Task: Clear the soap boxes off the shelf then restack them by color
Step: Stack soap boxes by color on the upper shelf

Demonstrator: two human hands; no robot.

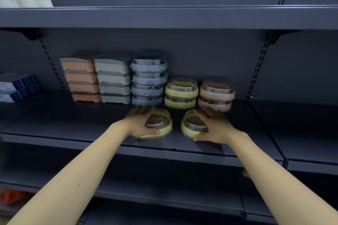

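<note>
L hand (141, 121): grips yellow soap box (161, 124), front of shelf (73, 124).
R hand (213, 126): grips 2nd yellow box (190, 124), just beside.
Behind: yellow stack (181, 92), pink stack (216, 95).

Honestly nothing here is readable. The blue-and-white cartons (17, 86) at the far left of the shelf (54, 115) have some print on them, but it's way too blurry to make out. The soap boxes show no legible labels either.
</note>
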